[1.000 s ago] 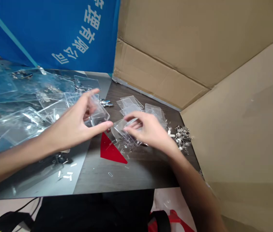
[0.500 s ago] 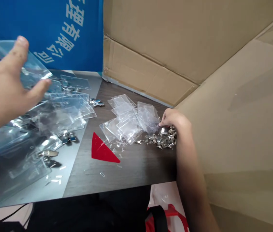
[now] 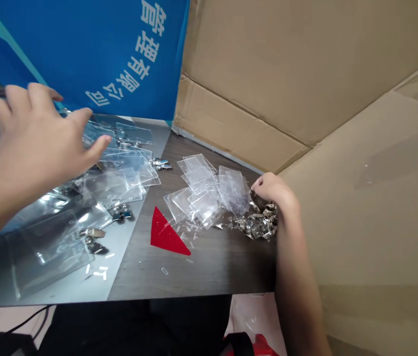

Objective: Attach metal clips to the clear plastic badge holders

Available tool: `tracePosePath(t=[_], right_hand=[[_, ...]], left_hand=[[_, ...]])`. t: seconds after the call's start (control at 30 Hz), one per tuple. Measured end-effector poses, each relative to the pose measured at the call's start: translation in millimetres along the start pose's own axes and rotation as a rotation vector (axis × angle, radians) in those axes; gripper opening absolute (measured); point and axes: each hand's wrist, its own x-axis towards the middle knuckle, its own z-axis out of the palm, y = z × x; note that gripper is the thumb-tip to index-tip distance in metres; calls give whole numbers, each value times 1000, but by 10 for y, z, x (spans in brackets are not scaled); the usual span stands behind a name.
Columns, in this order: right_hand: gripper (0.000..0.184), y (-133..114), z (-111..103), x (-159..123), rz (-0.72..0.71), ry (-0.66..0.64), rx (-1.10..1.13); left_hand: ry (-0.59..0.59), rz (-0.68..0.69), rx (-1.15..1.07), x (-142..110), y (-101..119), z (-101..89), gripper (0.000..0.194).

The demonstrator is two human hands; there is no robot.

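My left hand [image 3: 42, 133] is over the left-hand pile of clear plastic badge holders [image 3: 116, 183], fingers spread and nothing gripped between them. Some of these holders have metal clips [image 3: 122, 212] attached. At the right, the fingers of my right hand [image 3: 271, 188] are curled in a pinch with a metal clip [image 3: 253, 201] at their tips, partly hidden. Just below it lies a heap of loose metal clips [image 3: 255, 226]. Beside that heap is a smaller stack of clear badge holders [image 3: 203, 195] without visible clips.
A red triangular piece [image 3: 166, 235] lies on the dark table [image 3: 194, 277], near scattered small clear strips [image 3: 187, 230]. A blue panel with white characters [image 3: 83, 49] stands behind at the left. Cardboard [image 3: 246, 74] walls the back and right.
My left hand has let go of the clear badge holder it was gripping and opened its fingers. My right hand stays by the clip heap. The view has shifted left.
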Motion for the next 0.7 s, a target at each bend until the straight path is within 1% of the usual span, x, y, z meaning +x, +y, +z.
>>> tracePosePath(t=[0.03, 0.1, 0.2, 0.3, 0.4, 0.47, 0.53, 0.6, 0.7], right_hand=[[24, -33, 7, -2, -13, 12, 6], [34, -113, 36, -5, -37, 42, 14], [44, -240, 109, -26, -56, 67, 17], [53, -353, 178, -79, -58, 63, 18], [73, -465, 220, -148, -70, 50, 13], [82, -534, 233, -187, -81, 36, 4], [79, -587, 236, -215, -89, 21, -7], [67, -615, 234, -236, -86, 12, -19], [49, -630, 232, -274, -73, 32, -38]], left_hand=[[71, 44, 35, -53, 82, -9, 79], [121, 136, 78, -107, 170, 18, 71], [100, 278, 63, -104, 166, 136, 64], [65, 411, -1, -107, 144, 272, 50], [29, 503, -18, -161, 179, 370, 42], [18, 549, -23, -207, 218, 402, 41], [3, 572, -41, -247, 254, 411, 39], [-14, 581, -52, -276, 276, 413, 39], [-25, 611, -50, -294, 269, 444, 44]])
